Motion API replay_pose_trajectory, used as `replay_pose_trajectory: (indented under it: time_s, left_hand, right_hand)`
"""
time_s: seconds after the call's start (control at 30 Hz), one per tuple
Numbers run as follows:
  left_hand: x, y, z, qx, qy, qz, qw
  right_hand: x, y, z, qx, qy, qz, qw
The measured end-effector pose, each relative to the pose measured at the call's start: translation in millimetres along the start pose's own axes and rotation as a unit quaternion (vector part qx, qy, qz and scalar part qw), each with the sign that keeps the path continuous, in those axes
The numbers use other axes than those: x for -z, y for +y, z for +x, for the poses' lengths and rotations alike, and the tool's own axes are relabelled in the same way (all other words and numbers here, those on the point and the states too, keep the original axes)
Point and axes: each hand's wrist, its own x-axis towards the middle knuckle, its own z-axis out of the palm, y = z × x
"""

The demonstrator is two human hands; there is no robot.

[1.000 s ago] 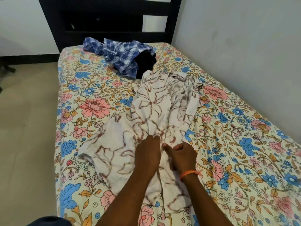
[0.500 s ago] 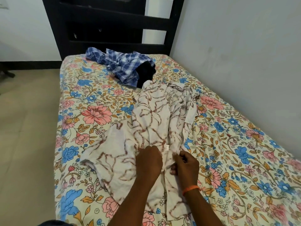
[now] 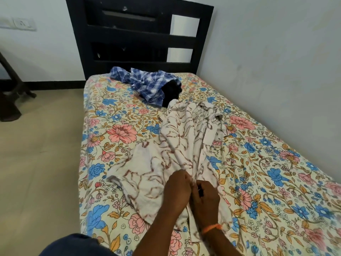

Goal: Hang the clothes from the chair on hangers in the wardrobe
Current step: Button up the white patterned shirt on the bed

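Observation:
A white shirt with a brown branch pattern point(image 3: 177, 145) lies spread lengthwise on the floral bed sheet point(image 3: 118, 130). My left hand point(image 3: 177, 191) and my right hand point(image 3: 204, 202) meet side by side over its lower front, and both pinch the cloth along the opening. An orange band circles my right wrist. Farther up the bed lies a crumpled blue checked shirt point(image 3: 147, 85) with a black garment point(image 3: 171, 93) tucked against it. No hanger, chair or wardrobe is in view.
A dark wooden headboard point(image 3: 140, 37) stands at the bed's far end. A white wall runs along the right side. Beige floor lies to the left, with a dark furniture leg point(image 3: 13, 84) at the far left edge.
My view has tilted up and shows more of the headboard. Both hands have slid nearer to me along the shirt front and have closed together on it.

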Motion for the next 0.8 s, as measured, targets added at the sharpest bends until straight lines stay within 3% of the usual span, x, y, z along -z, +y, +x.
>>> replay_pose_trajectory:
  time_s: [0.4, 0.6, 0.8]
  left_hand:
    - [-2, -9, -1, 0.024, -0.001, -0.043, 0.999]
    - [-5, -12, 2, 0.031, 0.015, -0.038, 0.999]
    - [-6, -11, 3, 0.030, 0.008, -0.005, 1.000]
  right_hand:
    - [-2, 5, 1, 0.014, -0.004, 0.059, 0.998]
    - [3, 1, 0, 0.020, -0.016, 0.147, 0.989]
    - [4, 8, 7, -0.057, -0.021, 0.156, 0.986]
